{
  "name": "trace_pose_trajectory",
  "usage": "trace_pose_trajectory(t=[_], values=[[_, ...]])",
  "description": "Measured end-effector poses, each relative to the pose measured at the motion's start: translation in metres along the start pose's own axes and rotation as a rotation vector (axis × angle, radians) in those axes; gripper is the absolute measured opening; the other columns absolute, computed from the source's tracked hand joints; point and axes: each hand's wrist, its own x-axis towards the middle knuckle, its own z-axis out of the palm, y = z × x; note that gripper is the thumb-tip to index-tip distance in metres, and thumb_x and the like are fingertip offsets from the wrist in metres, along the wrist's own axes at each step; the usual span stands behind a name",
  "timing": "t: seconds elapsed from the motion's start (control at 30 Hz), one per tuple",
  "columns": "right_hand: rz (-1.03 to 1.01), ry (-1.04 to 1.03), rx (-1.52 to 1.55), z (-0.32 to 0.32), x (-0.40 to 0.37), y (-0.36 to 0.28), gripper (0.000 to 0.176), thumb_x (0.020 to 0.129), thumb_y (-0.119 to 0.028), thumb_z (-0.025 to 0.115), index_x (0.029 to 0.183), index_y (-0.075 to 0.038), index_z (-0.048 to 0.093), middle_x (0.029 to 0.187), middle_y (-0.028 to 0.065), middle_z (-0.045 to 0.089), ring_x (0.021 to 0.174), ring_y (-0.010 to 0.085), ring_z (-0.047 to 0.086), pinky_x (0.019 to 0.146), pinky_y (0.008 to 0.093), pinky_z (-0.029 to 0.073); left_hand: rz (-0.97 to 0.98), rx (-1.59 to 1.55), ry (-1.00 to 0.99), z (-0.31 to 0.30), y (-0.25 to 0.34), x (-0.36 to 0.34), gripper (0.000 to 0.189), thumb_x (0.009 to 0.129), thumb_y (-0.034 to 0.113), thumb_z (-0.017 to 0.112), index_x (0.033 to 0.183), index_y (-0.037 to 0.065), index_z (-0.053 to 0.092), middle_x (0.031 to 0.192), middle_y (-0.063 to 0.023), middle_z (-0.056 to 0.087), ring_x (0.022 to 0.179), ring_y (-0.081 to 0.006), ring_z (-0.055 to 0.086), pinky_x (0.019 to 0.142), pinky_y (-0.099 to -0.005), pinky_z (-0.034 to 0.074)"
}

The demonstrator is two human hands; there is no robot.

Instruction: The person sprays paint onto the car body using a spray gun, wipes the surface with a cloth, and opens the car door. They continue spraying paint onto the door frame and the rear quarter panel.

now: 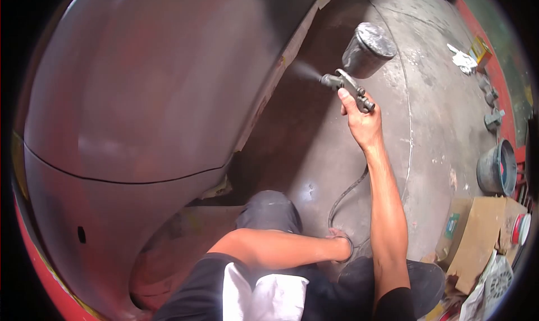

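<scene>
My right hand (pixel 364 122) is closed around a spray gun (pixel 349 86), which has a paint-smeared cup (pixel 368 51) on top. A pale mist fans from its nozzle towards the lower edge of a car body panel (pixel 151 79) on the left, with a gap between gun and panel. The panel is matt grey-brown, crossed by a dark seam. Beneath my right forearm runs a thin dark air hose (pixel 341 200). It leads down to my left hand (pixel 339 243), low near my knees and closed on it, with the fingers partly hidden.
Masking paper (pixel 275 85) lines the panel's edge. Along the right stand a bucket (pixel 497 168), a cardboard box (pixel 477 237), and a tin with a red band (pixel 521 229). A white cloth (pixel 464 60) lies farther off. A pale line crosses the concrete floor (pixel 432 108).
</scene>
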Motion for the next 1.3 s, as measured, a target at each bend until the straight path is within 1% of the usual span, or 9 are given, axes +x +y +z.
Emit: trace_pose_trajectory(t=[0.2,0.33,0.43,0.57,0.67,0.8,0.87,1.1,1.3], values=[[0.169,-0.241,0.047,-0.016,0.009,-0.008,0.034,0.099,-0.036,0.078,0.114,-0.006,0.078,0.072,-0.0046,0.061,0.067,0.0055,0.056,0.063,0.0261,0.047,-0.171,-0.443,0.645,0.033,-0.022,-0.064,0.03,0.089,0.029,0.074,0.114,0.014,0.082,0.118,-0.0108,0.079,0.11,-0.0335,0.075,0.098,-0.0614,0.053],[0.108,-0.242,-0.061,-0.028,0.03,-0.003,0.036,0.098,-0.04,0.079,0.101,-0.004,0.078,0.07,-0.0046,0.06,0.064,0.006,0.054,0.06,0.026,0.044,-0.114,-0.726,0.855,0.082,-0.019,-0.147,0.017,0.086,0.023,0.072,0.089,0.009,0.082,0.09,-0.0142,0.079,0.093,-0.0327,0.079,0.075,-0.047,0.062],[-0.018,-0.053,-0.041,-0.026,0.05,-0.011,0.042,0.099,-0.048,0.075,0.087,-0.008,0.07,0.065,-0.0036,0.059,0.049,0.0052,0.049,0.045,0.0258,0.038,-0.381,-0.813,0.79,0.106,-0.003,-0.144,0.018,0.081,0.024,0.077,0.089,0.008,0.082,0.092,-0.0142,0.08,0.092,-0.0341,0.078,0.077,-0.0469,0.062],[-0.037,-0.139,-0.059,-0.03,0.048,-0.043,0.038,0.1,-0.045,0.075,0.088,-0.01,0.069,0.063,-0.0031,0.059,0.046,0.004,0.047,0.042,0.0245,0.034,-0.187,-0.882,0.702,0.079,0.008,-0.184,0.021,0.085,0.011,0.067,0.098,0.006,0.083,0.102,-0.0161,0.079,0.101,-0.0348,0.077,0.082,-0.0467,0.062],[0.139,-0.34,-0.085,-0.044,0.021,-0.089,0.035,0.098,-0.042,0.077,0.092,-0.007,0.075,0.069,-0.0033,0.064,0.056,0.0029,0.051,0.05,0.0238,0.039,-0.253,-0.688,1.144,0.06,0.017,-0.204,0.022,0.08,0.013,0.073,0.1,0.008,0.08,0.089,-0.0155,0.077,0.089,-0.0354,0.077,0.075,-0.0454,0.061],[0.121,-0.525,0.012,-0.049,-0.024,-0.09,0.03,0.098,-0.036,0.078,0.101,-0.006,0.079,0.077,-0.0034,0.07,0.061,0.0025,0.055,0.055,0.0231,0.044,-0.576,-0.4,2.425,0.042,-0.011,-0.278,0.044,0.08,0.009,0.073,0.124,0.006,0.067,0.12,-0.0138,0.073,0.088,-0.0306,0.072,0.075,-0.0412,0.06],[-0.109,-0.538,0.161,-0.044,-0.049,-0.061,0.019,0.098,-0.017,0.074,0.106,0.0,0.074,0.093,0.0028,0.074,0.087,0.0114,0.067,0.074,0.0304,0.055,-0.793,-0.282,2.482,0.044,-0.024,-0.307,0.042,0.08,0.004,0.07,0.122,0.007,0.069,0.127,-0.0111,0.07,0.087,-0.0263,0.069,0.075,-0.037,0.06],[-0.139,-0.622,0.088,-0.033,-0.087,-0.054,0.016,0.094,-0.006,0.062,0.105,0.002,0.071,0.094,0.008,0.075,0.09,0.0151,0.069,0.076,0.0341,0.057,-0.964,-0.373,2.222,0.055,-0.031,-0.299,0.014,0.079,0.009,0.07,0.092,0.009,0.069,0.093,-0.0043,0.071,0.087,-0.023,0.071,0.07,-0.0368,0.06],[-0.043,-0.702,0.02,-0.039,-0.073,-0.029,0.021,0.095,-0.008,0.064,0.11,0.003,0.072,0.098,0.0089,0.076,0.093,0.0164,0.07,0.077,0.0342,0.057,-0.81,-0.485,2.178,0.066,-0.054,-0.298,0.018,0.08,0.009,0.071,0.098,0.008,0.069,0.101,-0.0054,0.072,0.089,-0.0245,0.072,0.073,-0.0383,0.06]])
